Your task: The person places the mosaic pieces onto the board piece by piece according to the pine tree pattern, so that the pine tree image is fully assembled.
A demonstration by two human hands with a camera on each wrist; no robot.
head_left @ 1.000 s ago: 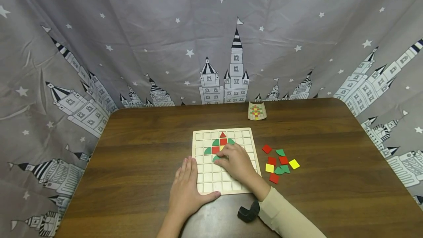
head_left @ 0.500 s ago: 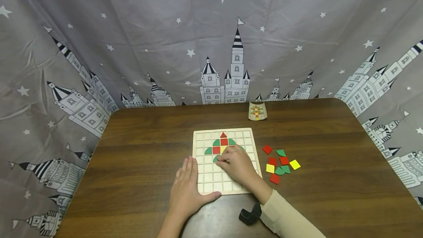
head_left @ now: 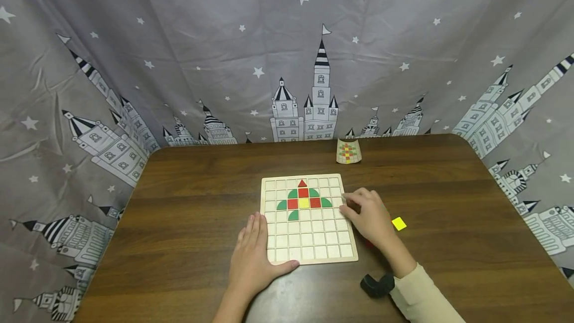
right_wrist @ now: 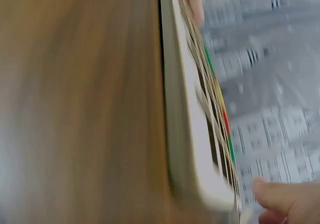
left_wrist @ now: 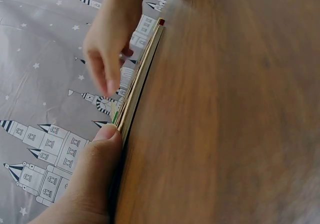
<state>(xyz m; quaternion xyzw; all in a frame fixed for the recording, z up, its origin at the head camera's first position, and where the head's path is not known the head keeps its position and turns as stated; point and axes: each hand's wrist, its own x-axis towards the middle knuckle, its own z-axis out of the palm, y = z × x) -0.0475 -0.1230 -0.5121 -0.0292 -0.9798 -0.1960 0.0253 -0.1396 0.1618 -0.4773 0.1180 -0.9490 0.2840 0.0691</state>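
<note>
My left hand lies along the left side of a pale wooden grid board, fingers straight, thumb at its front edge. Set in the grid are a red triangle, red squares, a yellow square and green quarter-round tiles. My right hand hovers by the board's right edge, thumb and forefinger apart, nothing visible between them. It hides most of the loose tiles; a yellow tile shows beyond it. In the left wrist view my left thumb touches the board's edge.
At the table's back stands a small curved card printed with a coloured tile pattern. A black device is on my right wrist. The brown wooden table meets a grey curtain with castles and stars.
My right hand has left the green quarter-round tile in the grid and moved right, over the loose tiles. That tile stays in its cell. My left hand has not moved.
</note>
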